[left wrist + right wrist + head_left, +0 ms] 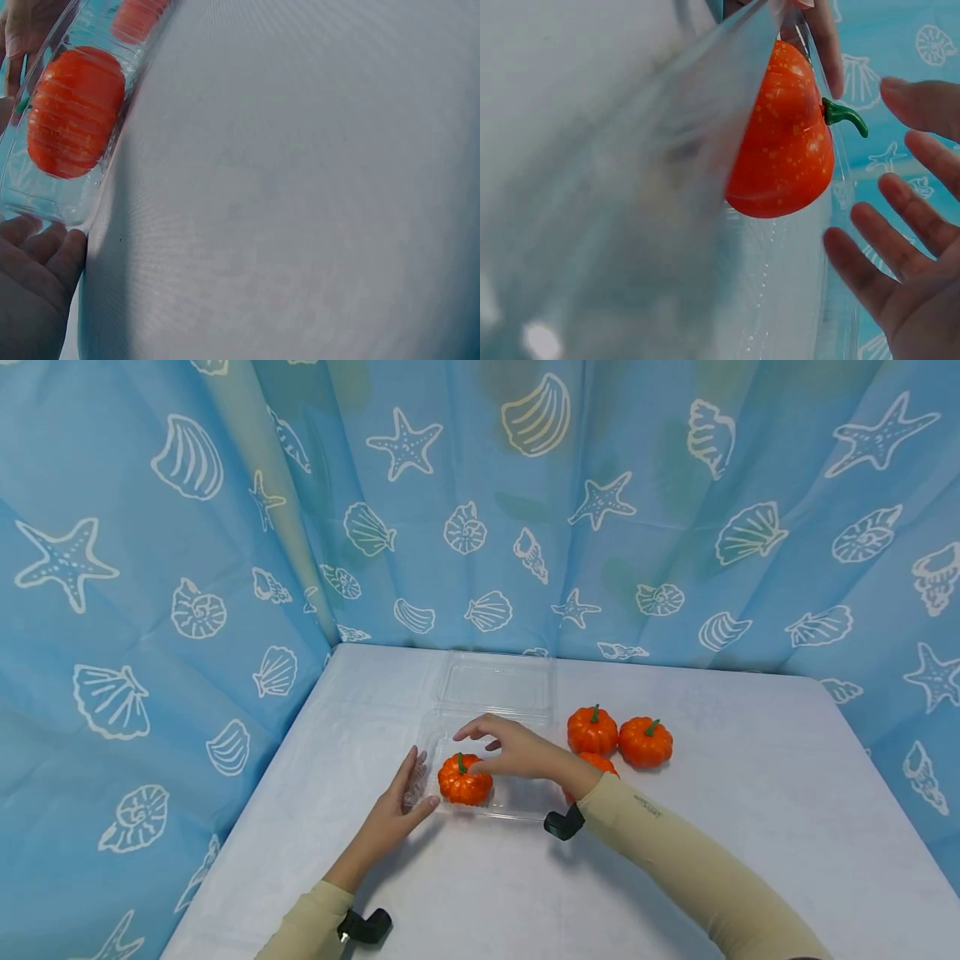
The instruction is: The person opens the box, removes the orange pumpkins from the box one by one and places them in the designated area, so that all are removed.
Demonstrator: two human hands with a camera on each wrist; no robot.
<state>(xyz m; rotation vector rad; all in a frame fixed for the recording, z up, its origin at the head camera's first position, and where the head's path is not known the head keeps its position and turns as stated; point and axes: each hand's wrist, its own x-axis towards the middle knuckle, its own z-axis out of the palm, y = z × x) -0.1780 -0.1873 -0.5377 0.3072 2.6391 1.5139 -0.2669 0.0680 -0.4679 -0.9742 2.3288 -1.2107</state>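
A small orange toy pumpkin [465, 783] with a green stem sits in the left part of a clear plastic clamshell box [521, 795]. Its hinged lid [495, 683] lies folded back behind the tray. My right hand [517, 753] hovers over the pumpkin, and the right wrist view shows its fingers spread and apart from the stem. At the box's left end is my left hand [390, 818], its fairly straight fingers resting against the wall and its thumb by the front corner. In the left wrist view, those fingertips [69, 255] touch the clear plastic.
Right of the box stand two more pumpkins, one near its back corner [592, 732] and another farther right [645, 743]. A third pumpkin [600, 762] is partly hidden by my right wrist. A blue shell-print curtain [465, 585] hangs behind the white table [750, 793].
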